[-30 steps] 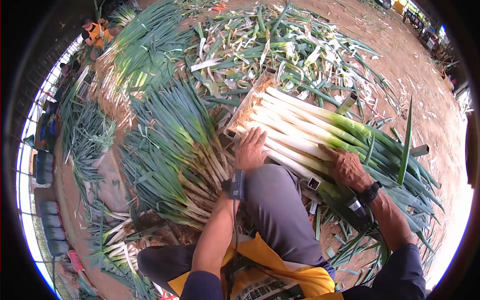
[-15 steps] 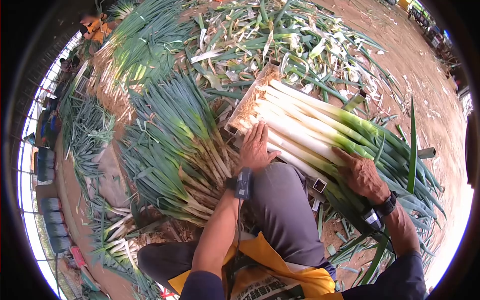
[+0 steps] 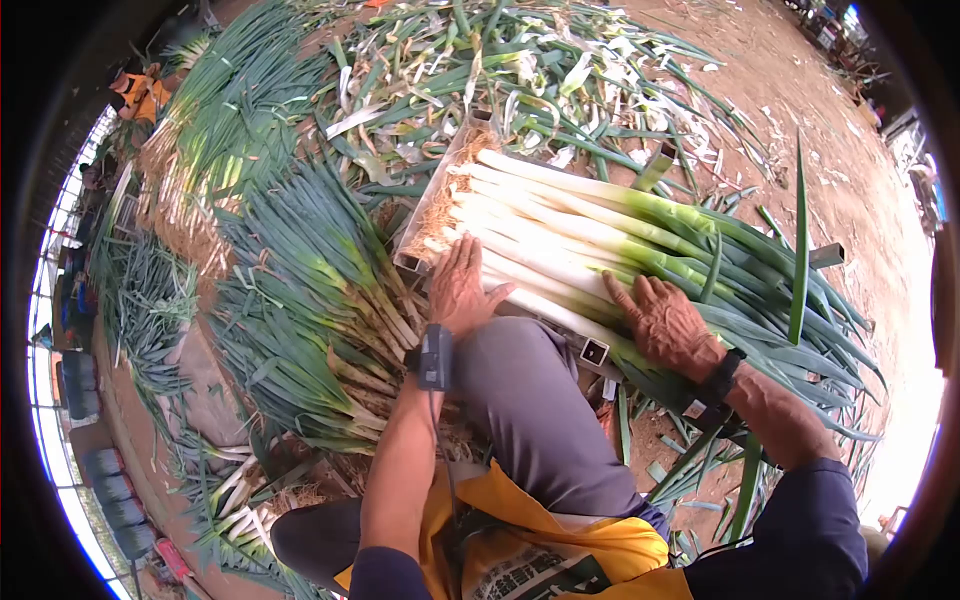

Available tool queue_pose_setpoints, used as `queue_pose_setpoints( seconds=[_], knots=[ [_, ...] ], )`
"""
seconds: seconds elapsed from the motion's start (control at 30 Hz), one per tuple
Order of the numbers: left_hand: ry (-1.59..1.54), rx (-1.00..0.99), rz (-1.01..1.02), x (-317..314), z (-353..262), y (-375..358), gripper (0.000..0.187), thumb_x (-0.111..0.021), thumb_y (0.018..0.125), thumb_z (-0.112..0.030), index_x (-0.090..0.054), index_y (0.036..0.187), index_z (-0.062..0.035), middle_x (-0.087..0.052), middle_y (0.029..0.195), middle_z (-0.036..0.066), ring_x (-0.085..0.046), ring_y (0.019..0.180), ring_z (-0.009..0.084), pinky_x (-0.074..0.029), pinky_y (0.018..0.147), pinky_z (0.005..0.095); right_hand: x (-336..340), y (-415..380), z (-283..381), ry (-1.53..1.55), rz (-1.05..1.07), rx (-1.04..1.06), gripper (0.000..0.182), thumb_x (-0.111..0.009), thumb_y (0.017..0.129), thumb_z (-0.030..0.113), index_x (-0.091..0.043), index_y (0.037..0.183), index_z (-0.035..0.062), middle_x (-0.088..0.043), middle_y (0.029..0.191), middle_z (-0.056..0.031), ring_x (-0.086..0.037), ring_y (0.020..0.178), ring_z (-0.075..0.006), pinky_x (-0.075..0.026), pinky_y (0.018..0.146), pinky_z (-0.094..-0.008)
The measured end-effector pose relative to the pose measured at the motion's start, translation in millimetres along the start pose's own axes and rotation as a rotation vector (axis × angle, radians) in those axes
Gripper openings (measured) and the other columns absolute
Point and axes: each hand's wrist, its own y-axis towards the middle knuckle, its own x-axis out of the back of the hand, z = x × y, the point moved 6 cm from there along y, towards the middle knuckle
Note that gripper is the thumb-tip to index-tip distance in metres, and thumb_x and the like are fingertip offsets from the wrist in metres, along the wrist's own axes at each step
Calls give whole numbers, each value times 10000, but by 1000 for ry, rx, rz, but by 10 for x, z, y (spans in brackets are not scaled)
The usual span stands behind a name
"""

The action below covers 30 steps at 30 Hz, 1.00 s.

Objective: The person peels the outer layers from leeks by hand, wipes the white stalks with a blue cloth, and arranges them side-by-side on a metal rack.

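Observation:
A row of long green onions (image 3: 560, 240) with clean white shafts lies in a metal frame (image 3: 425, 210), roots against its raised end plate. Stretched out flat, the fingers of my left hand (image 3: 464, 290) rest on the near edge of the white shafts by the roots, thumb apart. Farther along, where white turns green, my right hand (image 3: 668, 322) lies on the near stalks, index finger extended and the others loosely bent. Neither hand is wrapped around a stalk. Dark leaves (image 3: 790, 300) spread out past the right hand.
Untrimmed green onions (image 3: 300, 300) with soiled stems lie left of my knee (image 3: 530, 400). Another large heap (image 3: 240, 110) stands behind them. Stripped leaves (image 3: 560, 80) litter the ground beyond the frame. A person in orange (image 3: 143, 95) is at the far left.
The view has turned a little, so the whole scene sits farther left. Both hands stay on the green onions in nearly the same places.

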Motion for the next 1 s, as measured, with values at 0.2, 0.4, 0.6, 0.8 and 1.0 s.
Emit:
queue_pose_setpoints(
  seconds=[0.2, 0.4, 0.6, 0.8, 1.0],
  knots=[
    [-24, -128, 54, 62, -244, 192, 793, -586, 929, -515, -335, 1544, -83, -244, 1598, 258, -240, 1486, 386, -161, 1216, 500, -56, -7, -93, 118, -28, 1, 652, -511, 848, 126, -369, 1469, -14, -580, 973, -189, -585, 929, -327, -476, 840, -423],
    [-104, -159, 35, -59, -144, 182, 781, -570, 948, -516, -320, 1554, -91, -248, 1593, 269, -218, 1490, 405, -163, 1213, 511, 220, -232, -81, 209, -26, -25, 917, -705, 721, 241, -314, 1527, 46, -513, 1231, -194, -495, 1175, -345, -341, 1049, -518],
    [-103, -161, 33, -36, -152, 195, 791, -579, 944, -509, -322, 1548, -67, -260, 1586, 276, -228, 1485, 412, -174, 1213, 503, 564, -1400, -498, 11, 258, -297, 1201, -866, 599, 221, -185, 1585, 136, -383, 1482, -230, -349, 1414, -376, -178, 1194, -569],
    [-127, -161, 34, -7, -173, 172, 779, -591, 945, -480, -326, 1543, -57, -267, 1580, 281, -232, 1483, 416, -190, 1208, 498, 860, -1786, -923, 49, 412, -503, 1212, -854, 589, 192, -168, 1584, 109, -530, 1273, -173, -465, 1293, -355, -244, 1151, -608],
    [-157, -140, 56, -30, -158, 190, 731, -617, 954, -376, -312, 1554, -92, -214, 1611, 251, -192, 1497, 409, -178, 1217, 479, 826, -2007, -799, 80, 416, -576, 1223, -855, 622, 227, -118, 1588, 82, -480, 1294, -225, -434, 1309, -391, -275, 1113, -631]
  ],
)
